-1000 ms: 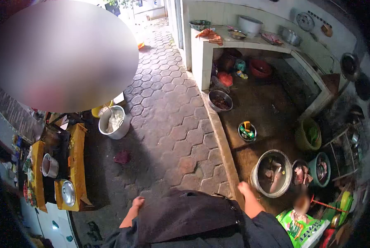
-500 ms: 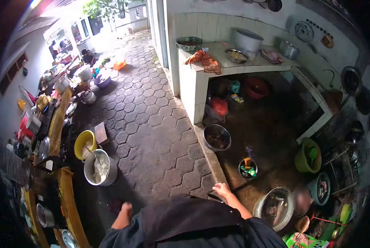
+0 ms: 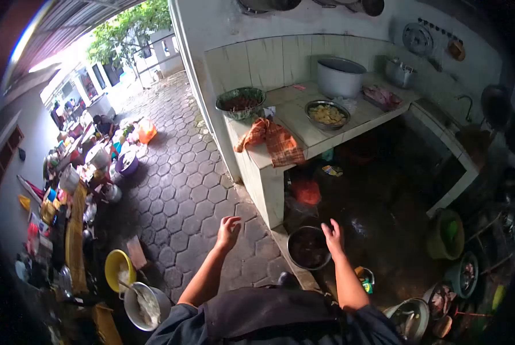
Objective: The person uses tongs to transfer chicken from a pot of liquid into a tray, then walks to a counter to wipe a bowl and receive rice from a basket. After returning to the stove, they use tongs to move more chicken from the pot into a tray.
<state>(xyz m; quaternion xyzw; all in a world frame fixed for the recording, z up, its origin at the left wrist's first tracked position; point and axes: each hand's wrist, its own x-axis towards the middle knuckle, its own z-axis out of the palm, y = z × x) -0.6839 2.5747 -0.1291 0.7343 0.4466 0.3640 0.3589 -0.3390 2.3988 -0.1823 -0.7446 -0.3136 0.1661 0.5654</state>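
Both of my arms reach forward. My left hand (image 3: 229,233) is raised over the paving with nothing in it, its fingers loosely bent and apart. Fingers spread, my right hand (image 3: 334,237) overlaps the right rim of a metal basin (image 3: 296,253) that holds something dark. The basin stands low by the step edge. Ahead of my hands, an orange checked cloth (image 3: 283,146) hangs over the corner of the tiled counter (image 3: 295,123). On that counter are a green patterned bowl (image 3: 240,118) of dark red food and a metal bowl of yellowish pieces (image 3: 326,115).
A large metal pot (image 3: 341,80) and a tray of meat (image 3: 381,96) stand farther back on the counter. To my left are a yellow bucket (image 3: 115,261), a pot of white food (image 3: 134,313) and a bench (image 3: 76,241). A green bucket (image 3: 441,247) stands right.
I have come closer to the counter. Both hands have risen and stretched forward, the right one to the metal basin. The pot and yellow bucket now appear lower in view.
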